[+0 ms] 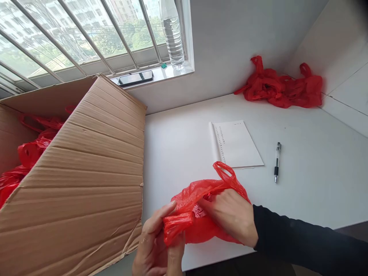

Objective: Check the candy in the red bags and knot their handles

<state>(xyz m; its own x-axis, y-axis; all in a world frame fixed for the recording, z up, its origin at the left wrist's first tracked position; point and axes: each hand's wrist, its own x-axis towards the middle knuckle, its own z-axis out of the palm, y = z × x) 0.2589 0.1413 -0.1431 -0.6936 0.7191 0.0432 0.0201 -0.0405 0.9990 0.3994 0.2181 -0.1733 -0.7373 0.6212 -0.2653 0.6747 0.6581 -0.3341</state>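
A crumpled red plastic bag (201,199) with a loop handle sticking up lies at the near edge of the white table (301,184). My left hand (156,245) pinches the bag's lower left corner between thumb and fingers. My right hand (230,216), in a black sleeve, presses on the bag's middle with its fingers curled into the plastic. Both hands are closed on the same bag.
A large open cardboard box (86,172) holding more red bags (31,151) fills the left. A notepad (237,143) and a pen (277,161) lie mid-table. A heap of red bags (281,86) sits in the far corner. A phone (135,78) and a water bottle (173,36) rest on the windowsill.
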